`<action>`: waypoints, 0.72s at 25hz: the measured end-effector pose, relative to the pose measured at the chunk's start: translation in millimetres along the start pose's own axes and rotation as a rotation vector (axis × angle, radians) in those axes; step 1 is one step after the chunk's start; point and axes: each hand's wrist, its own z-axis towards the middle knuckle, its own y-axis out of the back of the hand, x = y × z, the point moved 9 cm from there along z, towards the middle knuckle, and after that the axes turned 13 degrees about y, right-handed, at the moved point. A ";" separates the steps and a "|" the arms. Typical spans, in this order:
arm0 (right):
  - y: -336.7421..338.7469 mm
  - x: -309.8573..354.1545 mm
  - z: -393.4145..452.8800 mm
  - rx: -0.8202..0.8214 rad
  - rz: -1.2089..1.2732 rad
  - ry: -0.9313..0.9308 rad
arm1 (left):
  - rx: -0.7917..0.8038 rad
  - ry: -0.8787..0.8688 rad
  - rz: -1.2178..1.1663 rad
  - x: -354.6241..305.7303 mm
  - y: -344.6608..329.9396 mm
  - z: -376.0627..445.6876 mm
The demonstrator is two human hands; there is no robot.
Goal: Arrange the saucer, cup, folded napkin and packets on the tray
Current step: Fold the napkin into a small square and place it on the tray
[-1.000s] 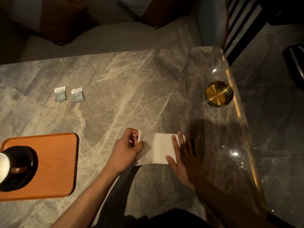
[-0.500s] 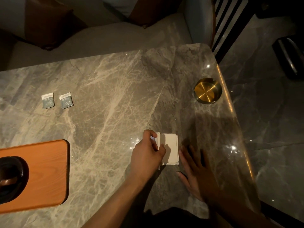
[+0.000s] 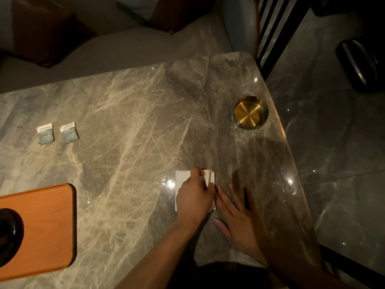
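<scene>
A white napkin [image 3: 181, 178], folded small, lies on the marble table [image 3: 133, 126] near its front right. My left hand [image 3: 194, 198] covers most of it, fingers pinching its right edge. Just right of the napkin my right hand [image 3: 239, 215] lies flat on the table, fingers spread, fingertips at the napkin's edge. An orange wooden tray [image 3: 45, 226] sits at the lower left with a black saucer [image 3: 10, 232] on it, cut off by the frame; I cannot see the cup. Two small grey-green packets [image 3: 45, 133] [image 3: 69, 132] lie side by side at the far left.
A round brass ashtray [image 3: 250, 112] stands near the table's right edge. Beyond the far edge is a light sofa seat with a brown cushion [image 3: 45, 32]. Right of the table the dark glossy floor drops away, with a black object [image 3: 360, 63] on it.
The napkin went from a wide strip to a small square as my left hand carried its left part over to the right. My right hand slid off it to the right.
</scene>
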 end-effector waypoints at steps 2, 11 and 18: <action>-0.7 0.4 0.2 -0.005 -0.001 -0.002 | 0.001 0.018 -0.001 0.4 -5.2 3.6; 2.4 0.0 1.0 -0.016 0.039 -0.022 | 0.166 -0.079 -0.114 15.4 -11.8 -8.0; 46.9 -8.9 7.5 -0.276 0.232 -0.142 | 0.408 -0.259 -0.101 22.8 -6.4 -42.7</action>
